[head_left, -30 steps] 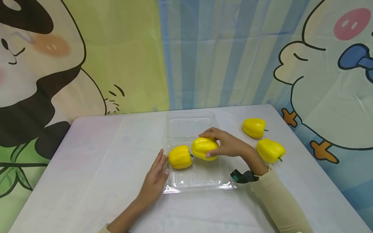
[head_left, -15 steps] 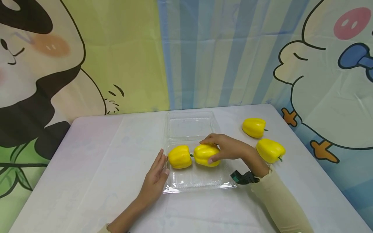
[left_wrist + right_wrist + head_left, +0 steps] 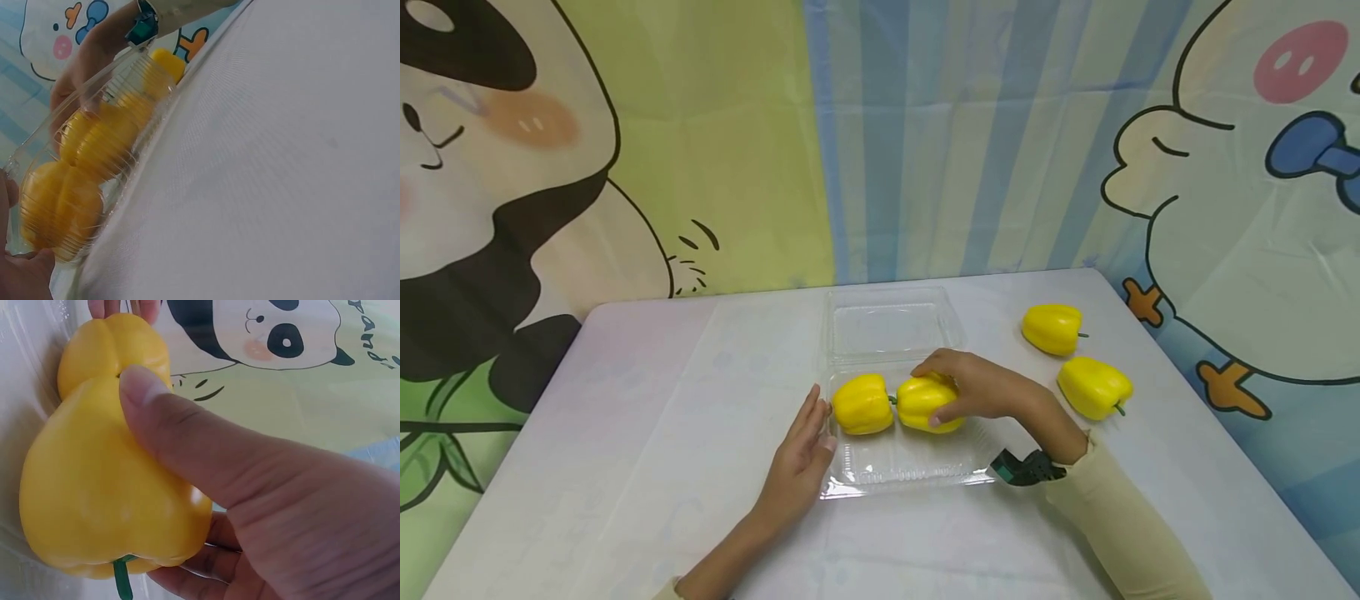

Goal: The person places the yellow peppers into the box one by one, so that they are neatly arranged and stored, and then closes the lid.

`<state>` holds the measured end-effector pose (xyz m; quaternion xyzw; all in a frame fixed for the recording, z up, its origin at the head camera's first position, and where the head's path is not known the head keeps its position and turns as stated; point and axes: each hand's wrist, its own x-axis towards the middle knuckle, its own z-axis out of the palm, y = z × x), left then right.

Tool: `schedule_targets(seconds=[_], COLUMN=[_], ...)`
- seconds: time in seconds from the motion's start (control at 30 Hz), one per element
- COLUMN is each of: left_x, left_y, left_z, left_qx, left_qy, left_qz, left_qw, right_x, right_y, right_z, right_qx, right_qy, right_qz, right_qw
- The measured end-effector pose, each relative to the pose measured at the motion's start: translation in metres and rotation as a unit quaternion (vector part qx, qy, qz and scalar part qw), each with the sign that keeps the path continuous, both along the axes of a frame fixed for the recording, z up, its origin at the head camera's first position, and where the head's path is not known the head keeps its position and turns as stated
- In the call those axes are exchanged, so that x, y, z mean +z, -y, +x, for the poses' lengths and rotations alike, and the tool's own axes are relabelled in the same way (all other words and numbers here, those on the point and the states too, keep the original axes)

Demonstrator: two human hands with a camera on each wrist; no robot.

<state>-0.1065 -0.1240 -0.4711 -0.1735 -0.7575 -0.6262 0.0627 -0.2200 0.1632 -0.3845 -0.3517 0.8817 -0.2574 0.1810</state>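
White-clothed desk [image 3: 662, 433], cartoon-print backdrop [image 3: 760, 167] behind. Held pepper [image 3: 917, 406] within the clear tray [image 3: 910, 467], long axis left-right, stem toward the right wrist; right hand [image 3: 981, 385] grips it, thumb and fingers on opposite sides. Second pepper [image 3: 861, 404] end to end on its left, nearer the left hand [image 3: 805, 454], whose straight fingers touch the tray's left side. Two loose peppers [image 3: 1094, 388] farther right.

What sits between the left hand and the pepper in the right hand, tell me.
Another yellow pepper, in the clear container; the head view shows it.
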Motion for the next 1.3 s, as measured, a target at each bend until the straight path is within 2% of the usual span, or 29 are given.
schedule_targets(seconds=[0.33, 0.73, 0.9, 1.3], left_x=[-0.001, 0.0, 0.0, -0.002], left_y=[0.0, 0.0, 0.0, 0.0], left_z=[0.0, 0.0, 0.0, -0.001], left_qx=[0.0, -0.003, 0.0, 0.001], left_qy=[-0.005, 0.002, 0.006, 0.009], left_qz=[-0.001, -0.001, -0.003, -0.004], left_qw=[1.0, 1.0, 1.0, 1.0], right_x=[0.003, -0.001, -0.004, -0.007], right_y=[0.0, 0.001, 0.0, -0.001], right_z=[0.004, 0.006, 0.003, -0.001], right_qx=[0.025, 0.008, 0.002, 0.005], right_qy=[-0.02, -0.083, -0.09, -0.077], right_qz=[0.017, 0.014, 0.003, 0.005], right_qw=[0.9993, 0.9964, 0.996, 0.997])
